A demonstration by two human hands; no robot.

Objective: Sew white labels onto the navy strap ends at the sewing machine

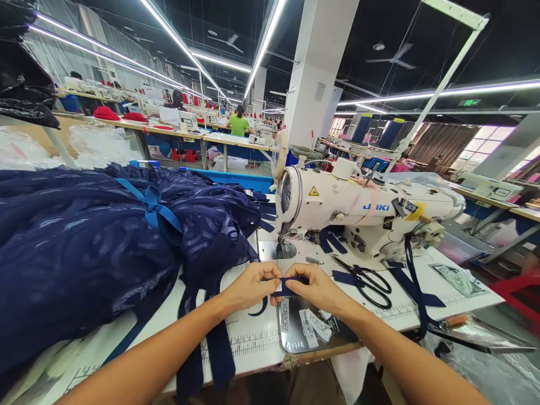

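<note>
My left hand [253, 288] and my right hand [314, 286] meet in front of the sewing machine's needle. Between them is a short navy fabric strip [287, 287], pinched by the thumb and fingers of both hands. A small white piece shows at the strip's left end; the fingers partly cover it. Just below lie several white labels [311, 327] printed "valege" on the metal plate [295, 343]. The white sewing machine [337, 194] stands right behind my hands. Black scissors [366, 281] rest to the right, beside a navy fabric piece [343, 277].
A large heap of navy garments [84, 242], tied with a blue ribbon [157, 207], covers the left side. Navy straps [220, 354] hang over the table's front edge. On the right are a dark band [415, 287] and a metal tray [485, 333]. A person in green [238, 125] sits farther back.
</note>
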